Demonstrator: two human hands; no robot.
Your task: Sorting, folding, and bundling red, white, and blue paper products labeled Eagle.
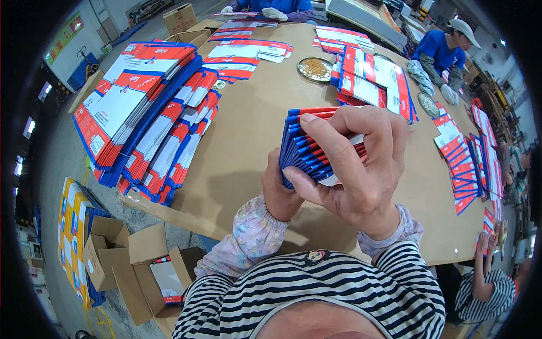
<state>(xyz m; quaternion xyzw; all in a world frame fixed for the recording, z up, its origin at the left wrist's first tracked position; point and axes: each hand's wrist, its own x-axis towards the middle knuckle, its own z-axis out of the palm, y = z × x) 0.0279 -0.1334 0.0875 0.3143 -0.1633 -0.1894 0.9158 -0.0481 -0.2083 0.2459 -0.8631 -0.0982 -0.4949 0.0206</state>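
Both hands hold a stack of red, white and blue folded paper sleeves (pixel 307 148) above the table, its blue-and-red edges fanned out in steps. My left hand (pixel 278 189) is closed round the stack's lower left side; most of its fingers are hidden behind. My right hand (pixel 361 169) spans the stack from the right. Its index fingertip rests at the upper edge and its thumb at the lower edge. To the left, tall piles of matching printed sleeves (pixel 132 96) lie on the brown-covered table (pixel 243 133), overlapping and leaning.
More sleeves (pixel 375 79) lie across the table. A round dish (pixel 316 69) sits near the far edge. Open cardboard boxes (pixel 148 257) stand on the floor at left, beside a yellow-and-white stack (pixel 73 237). Co-workers sit opposite and at right, one in a white cap (pixel 464 33).
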